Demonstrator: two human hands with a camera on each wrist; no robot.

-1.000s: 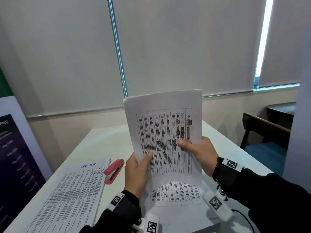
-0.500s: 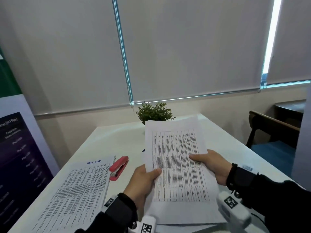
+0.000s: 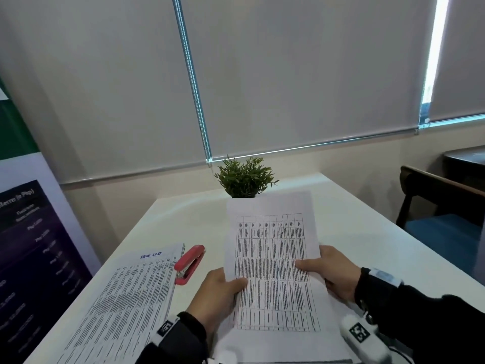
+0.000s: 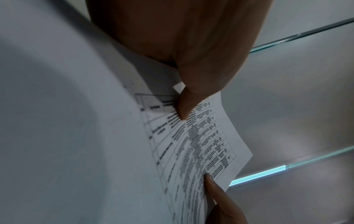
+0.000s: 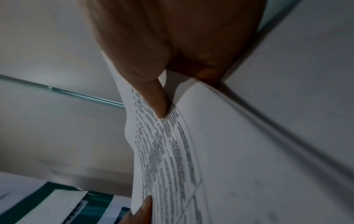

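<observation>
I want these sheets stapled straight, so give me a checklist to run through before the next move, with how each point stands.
1. Grip on the sheets: the left hand and the right hand pinch opposite edges. Ok.
2. Edges squared: in the right wrist view the sheets part near the grip. Not ok.
3. Stapler within reach: it lies on the table just left of the left hand. Ok.
4. A hand free to take it: both hold paper. Not ok.
5. Staples loaded: cannot tell.
</observation>
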